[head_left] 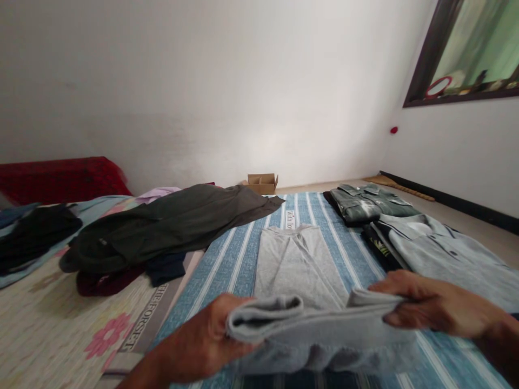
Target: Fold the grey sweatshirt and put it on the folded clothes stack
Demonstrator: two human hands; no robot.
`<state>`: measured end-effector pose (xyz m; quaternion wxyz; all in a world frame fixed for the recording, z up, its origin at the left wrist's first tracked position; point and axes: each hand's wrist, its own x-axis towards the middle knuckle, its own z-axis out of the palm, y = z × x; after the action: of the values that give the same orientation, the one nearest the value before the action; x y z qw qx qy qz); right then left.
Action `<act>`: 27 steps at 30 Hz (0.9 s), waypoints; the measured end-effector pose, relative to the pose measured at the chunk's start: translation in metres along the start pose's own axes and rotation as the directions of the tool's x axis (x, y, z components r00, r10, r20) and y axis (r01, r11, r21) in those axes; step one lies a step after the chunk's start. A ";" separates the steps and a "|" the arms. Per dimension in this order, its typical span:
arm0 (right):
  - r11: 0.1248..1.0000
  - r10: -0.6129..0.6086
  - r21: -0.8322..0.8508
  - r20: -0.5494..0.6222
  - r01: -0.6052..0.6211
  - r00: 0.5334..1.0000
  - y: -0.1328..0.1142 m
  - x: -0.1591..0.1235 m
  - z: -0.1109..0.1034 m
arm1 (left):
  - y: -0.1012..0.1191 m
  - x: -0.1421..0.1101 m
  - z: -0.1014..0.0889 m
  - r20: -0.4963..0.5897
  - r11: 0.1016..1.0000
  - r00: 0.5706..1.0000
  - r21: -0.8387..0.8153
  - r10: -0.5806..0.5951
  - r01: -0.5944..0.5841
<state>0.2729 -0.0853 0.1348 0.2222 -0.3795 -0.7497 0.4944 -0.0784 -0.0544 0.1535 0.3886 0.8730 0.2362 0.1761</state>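
A light grey garment (298, 265) lies flat on the blue striped sheet (231, 259) in front of me. Its near end is lifted and doubled over. My left hand (206, 337) is closed on the left corner of that folded edge. My right hand (430, 305) pinches the right corner, fingers pressed together over the cloth. Both hands hold the fold a little above the sheet.
A dark olive garment (174, 221) sprawls over a pile of clothes at the left. Folded shirts, a green one (371, 202) and a grey one (441, 246), are stacked at the right. A small cardboard box (263, 183) stands by the far wall. A red cover (60, 178) sits far left.
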 end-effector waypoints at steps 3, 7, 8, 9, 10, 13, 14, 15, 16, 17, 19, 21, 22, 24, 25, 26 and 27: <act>0.936 0.071 0.334 0.138 -0.114 0.988 0.002 0.054 -0.043 | -0.030 0.035 -0.033 -0.073 0.965 0.983 -0.218 -0.166 0.147; 0.863 0.167 0.480 0.021 -0.156 0.986 0.031 0.125 -0.099 | -0.084 0.089 -0.072 -0.172 0.820 0.918 -0.528 -0.358 0.221; 0.851 0.182 0.499 0.013 -0.165 0.983 0.042 0.142 -0.110 | -0.100 0.102 -0.078 -0.168 0.776 0.898 -0.582 -0.407 0.243; 0.837 0.195 0.520 0.007 -0.170 0.981 0.055 0.160 -0.120 | -0.118 0.115 -0.082 -0.160 0.733 0.877 -0.626 -0.453 0.264; 0.821 0.207 0.544 -0.001 -0.173 0.978 0.068 0.176 -0.127 | -0.136 0.125 -0.084 -0.153 0.692 0.853 -0.663 -0.498 0.285; 0.789 0.250 0.577 0.011 -0.210 0.968 0.114 0.215 -0.131 | -0.191 0.146 -0.076 -0.113 0.573 0.769 -0.736 -0.629 0.361; 0.779 0.263 0.586 0.019 -0.224 0.965 0.130 0.224 -0.128 | -0.206 0.149 -0.070 -0.096 0.537 0.735 -0.746 -0.671 0.393; 0.768 0.270 0.598 0.023 -0.230 0.963 0.144 0.229 -0.123 | -0.219 0.150 -0.064 -0.085 0.508 0.705 -0.754 -0.704 0.416; 0.758 0.270 0.613 0.018 -0.225 0.963 0.156 0.231 -0.117 | -0.228 0.149 -0.058 -0.078 0.486 0.684 -0.762 -0.725 0.428; 0.749 0.264 0.628 0.010 -0.212 0.964 0.165 0.230 -0.111 | -0.234 0.147 -0.054 -0.075 0.473 0.674 -0.769 -0.735 0.430; 0.736 0.238 0.654 -0.008 -0.175 0.971 0.176 0.225 -0.100 | -0.238 0.142 -0.048 -0.076 0.463 0.683 -0.788 -0.726 0.405; 0.736 0.210 0.661 -0.019 -0.145 0.978 0.178 0.217 -0.093 | -0.236 0.138 -0.046 -0.074 0.461 0.699 -0.800 -0.711 0.384; 0.742 0.211 0.656 -0.027 -0.142 0.977 0.176 0.215 -0.091 | -0.233 0.137 -0.047 -0.076 0.460 0.701 -0.804 -0.709 0.378; 0.757 0.237 0.636 -0.057 -0.147 0.970 0.172 0.213 -0.090 | -0.229 0.138 -0.051 -0.084 0.459 0.703 -0.811 -0.706 0.364; 0.764 0.254 0.627 -0.079 -0.150 0.964 0.170 0.213 -0.091 | -0.228 0.139 -0.054 -0.091 0.460 0.707 -0.815 -0.702 0.352; 0.771 0.269 0.619 -0.106 -0.148 0.957 0.168 0.215 -0.092 | -0.227 0.141 -0.056 -0.101 0.463 0.713 -0.821 -0.694 0.334; 0.778 0.277 0.613 -0.138 -0.137 0.951 0.167 0.217 -0.094 | -0.227 0.143 -0.060 -0.117 0.468 0.721 -0.828 -0.683 0.308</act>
<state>0.2647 0.1768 0.0122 0.3557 -0.4231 -0.4800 0.6812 -0.0522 0.1930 0.0358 0.6882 0.4488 0.4695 0.3232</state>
